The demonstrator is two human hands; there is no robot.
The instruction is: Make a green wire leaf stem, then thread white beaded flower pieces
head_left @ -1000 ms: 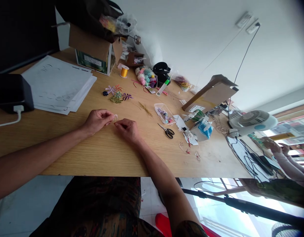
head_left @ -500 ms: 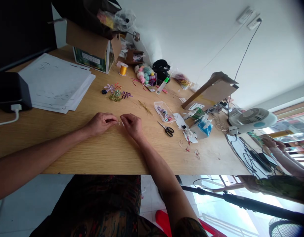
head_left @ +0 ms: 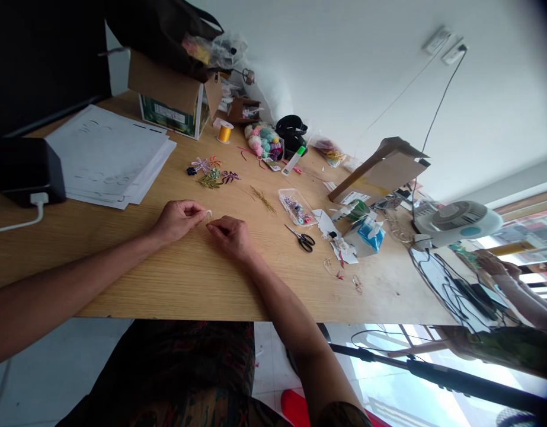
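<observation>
My left hand (head_left: 178, 217) and my right hand (head_left: 231, 234) rest close together on the wooden table (head_left: 175, 279), fingers pinched. Between their fingertips sits a tiny pale piece (head_left: 208, 214) on thin wire; both hands pinch it, the left from the left side, the right from below. Small finished beaded flowers (head_left: 211, 172) in purple, orange and green lie a little beyond the hands. A bundle of thin golden wires (head_left: 261, 197) lies to the right of them.
A paper stack (head_left: 108, 154) and a black device (head_left: 26, 172) lie left. Cardboard box (head_left: 173, 98), yellow spool (head_left: 224, 131), pom-poms (head_left: 262, 139), bead tray (head_left: 295, 207), scissors (head_left: 302, 238) and a blue packet (head_left: 366, 233) spread right. A fan (head_left: 455, 219) and another person's hands (head_left: 499, 267) are at far right.
My right hand moved up to the left hand's fingertips half a second ago, then drew back slightly toward me. Both still pinch the small piece. The view shifted a little.
</observation>
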